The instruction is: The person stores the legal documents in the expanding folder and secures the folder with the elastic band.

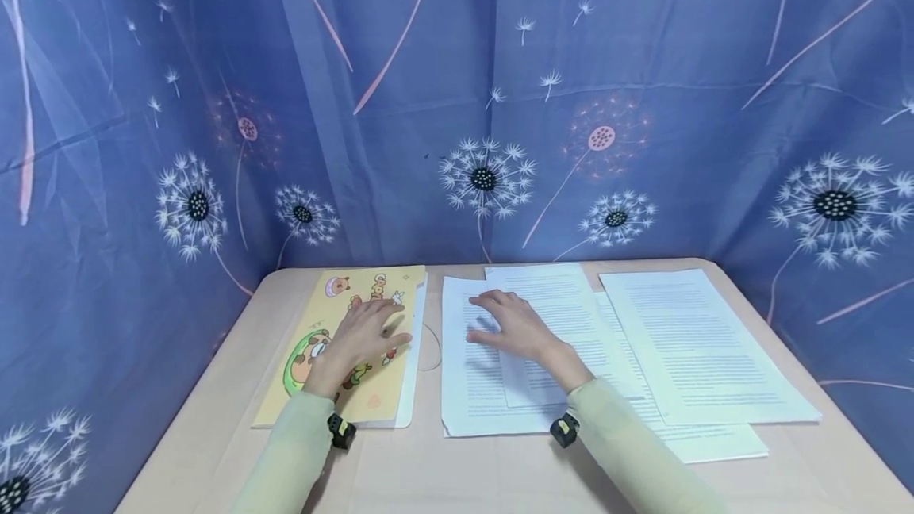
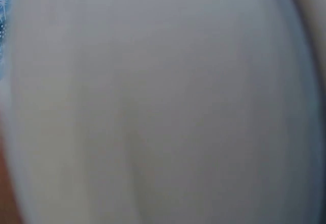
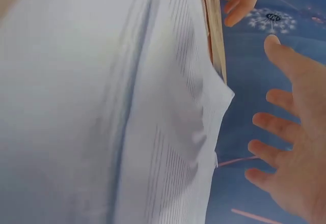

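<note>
**Yellow folder and printed sheets lie beneath two loosely spread hands**

The yellow folder, its cover printed with cartoon animals, is placed flat below the fingers of the left hand. These fingers are held extended, with the thumb well parted from them, and nothing is grasped. Whether the cover is touched cannot be told. A pale edge of the folder is seen just right of the thumb.

Between the left fingers and the right ones, a thin curved line is seen on the surface, beside the folder.

The right hand is held above the left stack of sheets, with its fingers spread, thumb apart and nothing gripped; in the right wrist view its fingers are shown apart from the paper. To the right of these fingers, an overlapping sheet is spread, and further right a tilted sheet is laid partly over a lower sheet.

Behind the fingers, black devices are worn at both wrists, by pale sleeves. Beyond the fingertips, a blue curtain patterned with dandelions is hung. The left wrist view is filled by a blur.
</note>
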`<action>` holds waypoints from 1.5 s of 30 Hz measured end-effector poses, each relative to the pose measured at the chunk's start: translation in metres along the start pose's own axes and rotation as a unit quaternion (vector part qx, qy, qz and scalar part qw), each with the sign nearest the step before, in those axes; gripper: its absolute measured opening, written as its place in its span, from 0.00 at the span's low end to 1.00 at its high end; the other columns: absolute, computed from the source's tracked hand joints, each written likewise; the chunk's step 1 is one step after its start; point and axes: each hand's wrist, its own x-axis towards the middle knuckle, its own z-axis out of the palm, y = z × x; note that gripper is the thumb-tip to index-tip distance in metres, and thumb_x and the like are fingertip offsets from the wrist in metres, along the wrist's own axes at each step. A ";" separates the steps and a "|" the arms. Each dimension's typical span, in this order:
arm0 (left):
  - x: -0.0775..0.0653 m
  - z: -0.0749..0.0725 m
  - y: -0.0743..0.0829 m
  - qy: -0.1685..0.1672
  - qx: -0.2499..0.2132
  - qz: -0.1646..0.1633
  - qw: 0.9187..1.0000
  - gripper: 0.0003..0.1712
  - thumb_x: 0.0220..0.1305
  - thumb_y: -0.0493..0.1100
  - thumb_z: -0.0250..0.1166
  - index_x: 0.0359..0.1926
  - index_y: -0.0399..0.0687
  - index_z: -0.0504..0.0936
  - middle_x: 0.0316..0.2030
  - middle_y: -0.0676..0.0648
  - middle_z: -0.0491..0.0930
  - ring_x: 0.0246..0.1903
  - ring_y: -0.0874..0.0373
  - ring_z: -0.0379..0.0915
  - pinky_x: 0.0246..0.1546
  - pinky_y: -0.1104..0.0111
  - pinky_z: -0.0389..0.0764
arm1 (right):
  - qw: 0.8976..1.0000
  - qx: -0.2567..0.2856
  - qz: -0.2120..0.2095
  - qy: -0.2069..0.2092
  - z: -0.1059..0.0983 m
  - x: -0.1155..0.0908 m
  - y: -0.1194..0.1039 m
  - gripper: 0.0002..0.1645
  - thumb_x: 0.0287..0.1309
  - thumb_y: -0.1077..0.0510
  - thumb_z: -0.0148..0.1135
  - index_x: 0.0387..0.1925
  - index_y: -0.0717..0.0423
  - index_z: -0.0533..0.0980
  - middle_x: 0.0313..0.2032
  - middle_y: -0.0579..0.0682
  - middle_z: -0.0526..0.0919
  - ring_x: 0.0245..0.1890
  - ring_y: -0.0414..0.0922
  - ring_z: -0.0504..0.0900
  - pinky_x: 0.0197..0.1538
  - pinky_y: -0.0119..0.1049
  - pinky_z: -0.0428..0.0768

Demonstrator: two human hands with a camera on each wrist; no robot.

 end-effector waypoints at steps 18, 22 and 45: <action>0.001 0.004 0.000 -0.001 -0.002 0.000 1.000 0.40 0.62 0.68 0.63 0.68 0.50 0.73 0.69 0.40 0.68 0.69 0.37 0.62 0.69 0.38 0.55 | 1.000 -0.005 -0.024 -0.014 0.005 0.013 -0.028 0.40 0.60 0.34 0.63 0.68 0.47 0.71 0.65 0.52 0.74 0.64 0.55 0.73 0.66 0.56 0.68; 0.002 0.004 0.001 -0.004 -0.004 -0.004 1.000 0.40 0.62 0.67 0.63 0.68 0.51 0.73 0.69 0.40 0.68 0.69 0.37 0.62 0.69 0.39 0.56 | 0.999 -0.001 -0.036 -0.016 0.010 0.017 -0.033 0.39 0.59 0.36 0.65 0.67 0.49 0.72 0.63 0.53 0.75 0.62 0.55 0.74 0.65 0.56 0.69; 0.003 0.006 0.004 -0.019 -0.003 -0.006 1.000 0.40 0.62 0.68 0.62 0.69 0.52 0.72 0.71 0.39 0.66 0.70 0.37 0.60 0.69 0.38 0.54 | 0.996 -0.053 -0.024 -0.070 0.037 0.032 -0.056 0.40 0.60 0.31 0.61 0.68 0.44 0.71 0.64 0.49 0.75 0.63 0.52 0.74 0.65 0.53 0.70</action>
